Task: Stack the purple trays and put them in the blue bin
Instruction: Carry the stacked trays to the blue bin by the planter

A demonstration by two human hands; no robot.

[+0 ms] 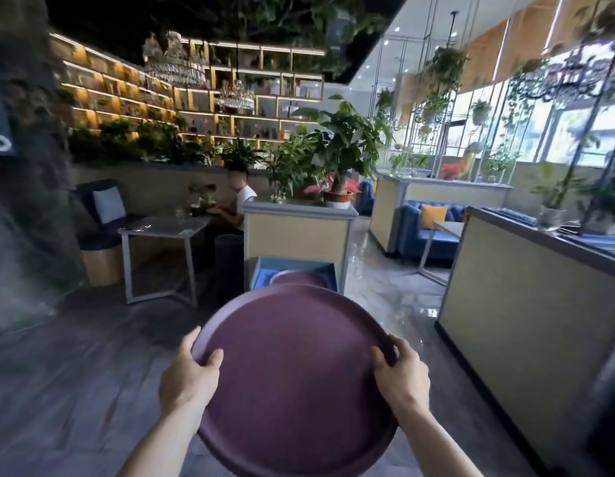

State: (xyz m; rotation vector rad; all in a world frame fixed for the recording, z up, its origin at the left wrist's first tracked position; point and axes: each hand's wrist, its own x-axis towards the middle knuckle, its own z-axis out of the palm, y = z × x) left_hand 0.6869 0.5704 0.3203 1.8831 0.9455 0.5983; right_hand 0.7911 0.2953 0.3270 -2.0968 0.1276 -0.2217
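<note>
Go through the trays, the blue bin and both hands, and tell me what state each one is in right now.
Large purple tray: held in the air by both hands, tilted.
Second purple tray: lying in the bin, mostly hidden.
Blue bin: open, on the floor ahead.
Left hand: gripping the rim.
Right hand: gripping the rim.

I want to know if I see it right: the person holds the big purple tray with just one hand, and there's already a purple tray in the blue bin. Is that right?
Not quite. The head view shows both hands on the big purple tray: the left hand grips its left rim and the right hand its right rim. The rest is right: another purple tray already sits in the blue bin.
</note>
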